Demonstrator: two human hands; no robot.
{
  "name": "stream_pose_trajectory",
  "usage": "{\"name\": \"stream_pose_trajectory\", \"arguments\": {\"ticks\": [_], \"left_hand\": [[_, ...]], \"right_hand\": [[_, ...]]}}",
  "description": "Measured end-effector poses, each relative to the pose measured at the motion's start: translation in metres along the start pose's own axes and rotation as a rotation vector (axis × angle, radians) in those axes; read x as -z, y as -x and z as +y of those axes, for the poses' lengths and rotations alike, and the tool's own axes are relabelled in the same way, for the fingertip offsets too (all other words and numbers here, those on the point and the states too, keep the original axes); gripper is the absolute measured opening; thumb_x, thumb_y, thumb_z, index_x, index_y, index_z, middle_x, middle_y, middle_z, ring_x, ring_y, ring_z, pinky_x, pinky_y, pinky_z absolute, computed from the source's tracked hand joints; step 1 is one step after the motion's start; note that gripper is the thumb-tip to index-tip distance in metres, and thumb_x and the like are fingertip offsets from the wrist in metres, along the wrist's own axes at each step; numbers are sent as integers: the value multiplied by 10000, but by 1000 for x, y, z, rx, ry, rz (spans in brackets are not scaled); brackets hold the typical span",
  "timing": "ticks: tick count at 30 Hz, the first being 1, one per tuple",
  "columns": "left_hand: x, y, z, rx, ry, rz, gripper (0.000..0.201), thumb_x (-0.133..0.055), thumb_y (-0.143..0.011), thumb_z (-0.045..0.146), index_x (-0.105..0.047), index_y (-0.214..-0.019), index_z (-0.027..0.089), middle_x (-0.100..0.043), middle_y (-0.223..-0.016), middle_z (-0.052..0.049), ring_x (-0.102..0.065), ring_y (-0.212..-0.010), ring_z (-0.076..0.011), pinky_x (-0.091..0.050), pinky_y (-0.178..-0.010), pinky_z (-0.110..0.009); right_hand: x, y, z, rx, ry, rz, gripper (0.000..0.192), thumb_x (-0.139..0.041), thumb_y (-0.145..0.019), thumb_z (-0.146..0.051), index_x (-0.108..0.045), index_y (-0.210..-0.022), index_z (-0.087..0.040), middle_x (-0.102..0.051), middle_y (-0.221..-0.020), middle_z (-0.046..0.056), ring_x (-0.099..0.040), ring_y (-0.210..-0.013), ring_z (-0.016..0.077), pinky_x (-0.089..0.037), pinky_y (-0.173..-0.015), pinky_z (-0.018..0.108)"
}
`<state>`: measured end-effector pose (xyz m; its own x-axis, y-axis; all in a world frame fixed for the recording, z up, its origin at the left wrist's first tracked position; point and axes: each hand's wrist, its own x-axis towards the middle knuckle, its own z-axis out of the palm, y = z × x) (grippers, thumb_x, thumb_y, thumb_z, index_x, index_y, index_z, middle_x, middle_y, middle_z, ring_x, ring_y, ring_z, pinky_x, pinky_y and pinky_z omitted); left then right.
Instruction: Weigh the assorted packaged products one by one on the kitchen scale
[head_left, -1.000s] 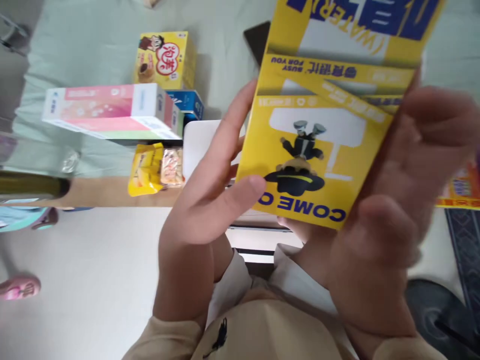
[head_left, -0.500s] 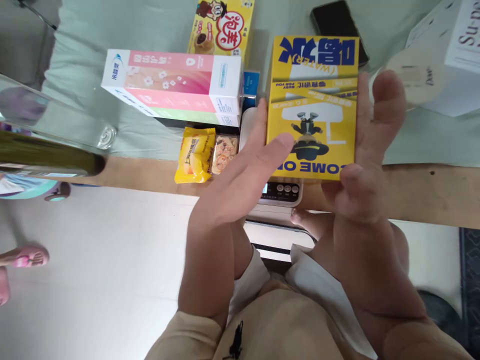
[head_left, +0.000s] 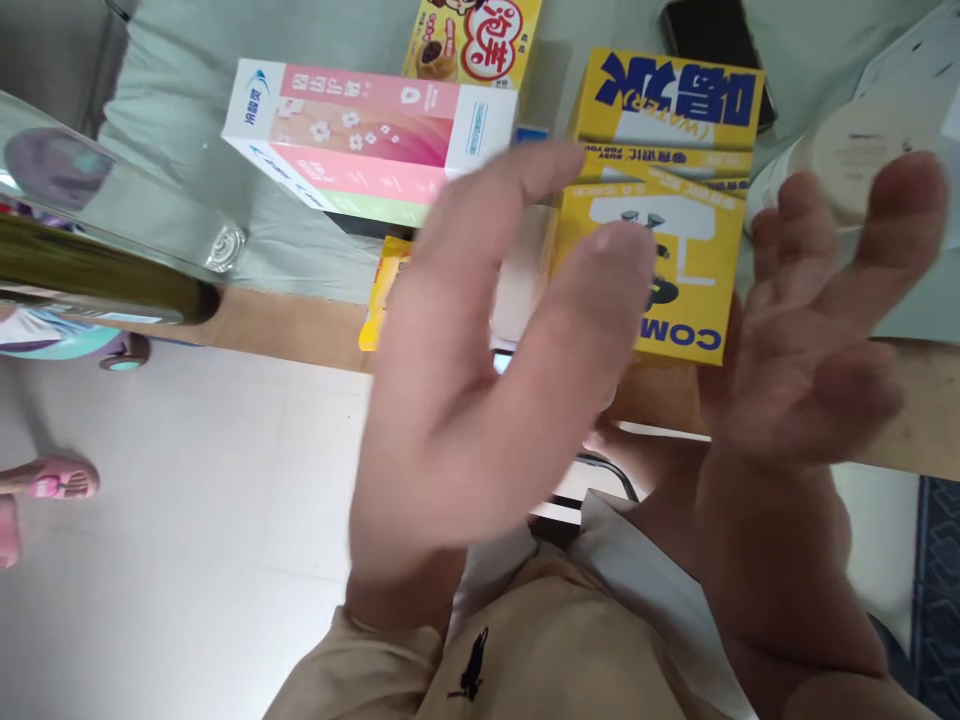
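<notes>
A yellow box with blue lettering and a cartoon figure lies over a white scale at the table's front edge. My left hand is spread wide and blurred in front of the box's left side, its thumb overlapping the box in the picture. To the right of the box is my right hand, its fingers apart and nothing in it. Neither hand grips the box.
A long pink and white box lies to the left, with a yellow snack box behind it and a yellow packet in front. A black phone and a white round lid are at the back right. A pink slipper is on the floor.
Both hands have let go of the yellow box and drawn back toward me with fingers spread. The box now rests over the scale.
</notes>
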<state>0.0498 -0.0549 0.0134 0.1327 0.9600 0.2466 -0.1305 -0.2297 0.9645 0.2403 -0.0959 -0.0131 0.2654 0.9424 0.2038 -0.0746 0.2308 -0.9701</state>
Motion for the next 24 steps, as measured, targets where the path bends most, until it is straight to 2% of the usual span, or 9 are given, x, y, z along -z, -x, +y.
{"name": "stream_pose_trajectory", "arguments": {"ticks": [3, 7, 10, 14, 16, 18, 20, 22, 24], "left_hand": [[3, -2, 3, -9, 41, 0, 412, -637, -1080, 562, -697, -885, 204, -639, -721, -23, -742, -878, -193, -602, -714, -327], [10, -12, 9, -37, 100, 12, 500, -680, -1048, 599, -605, -742, 210, -525, -652, -7, -637, -733, -161, -486, -595, -323], [13, -19, 17, -77, 98, 45, 587, -726, -1026, 581, -492, -638, 208, -410, -609, 7, -471, -611, -123, -347, -539, -340], [13, -24, 19, -105, 31, 104, 706, -711, -1057, 497, -297, -577, 184, -221, -584, 18, -211, -547, -87, -139, -549, -372], [13, -27, 11, -151, 22, 59, 705, -720, -1056, 451, -270, -587, 178, -198, -579, 19, -183, -539, -78, -119, -533, -366], [15, -30, 0, -247, 21, -12, 710, -737, -1049, 408, -262, -577, 171, -207, -554, 24, -182, -515, -61, -125, -487, -345], [17, -30, -9, -339, 34, -32, 749, -747, -1042, 380, -216, -559, 164, -179, -533, 30, -136, -488, -46, -100, -446, -336], [18, -29, -11, -295, 3, -26, 785, -745, -1041, 405, -181, -549, 169, -148, -554, 29, -97, -490, -49, -94, -439, -333], [17, -25, -8, -179, -54, -18, 800, -743, -1033, 478, -196, -534, 176, -151, -575, 28, -110, -490, -54, -118, -451, -326]], "right_hand": [[10, 0, -4, -20, 44, 69, 516, -780, -717, -802, -728, -1221, -706, -651, -1480, -258, -322, -1730, 232, -214, -1476, 484], [16, -1, -4, -42, 40, 77, 562, -829, -674, -804, -759, -1211, -654, -689, -1446, -214, -458, -1653, 253, -307, -1438, 504], [15, -3, 0, -85, 23, 116, 465, -815, -755, -733, -776, -1200, -601, -697, -1430, -173, -543, -1586, 247, -408, -1377, 495], [11, -7, 8, -93, -43, 132, 451, -803, -772, -697, -782, -1198, -550, -695, -1414, -125, -593, -1532, 270, -426, -1371, 527], [8, -9, 11, -106, -57, 116, 476, -810, -757, -708, -772, -1207, -557, -683, -1434, -127, -581, -1546, 280, -435, -1371, 558], [6, -9, 13, -127, -60, 97, 476, -814, -754, -709, -762, -1206, -567, -676, -1444, -129, -569, -1560, 282, -478, -1342, 573], [4, -9, 14, -149, -66, 87, 477, -825, -749, -711, -760, -1198, -566, -681, -1430, -120, -569, -1564, 287, -528, -1306, 578], [2, -9, 13, -162, -79, 88, 473, -841, -743, -708, -770, -1185, -554, -690, -1399, -104, -574, -1562, 290, -568, -1275, 567], [0, -8, 12, -164, -91, 86, 465, -858, -744, -692, -783, -1176, -535, -701, -1376, -89, -552, -1585, 284, -593, -1257, 547]]}}
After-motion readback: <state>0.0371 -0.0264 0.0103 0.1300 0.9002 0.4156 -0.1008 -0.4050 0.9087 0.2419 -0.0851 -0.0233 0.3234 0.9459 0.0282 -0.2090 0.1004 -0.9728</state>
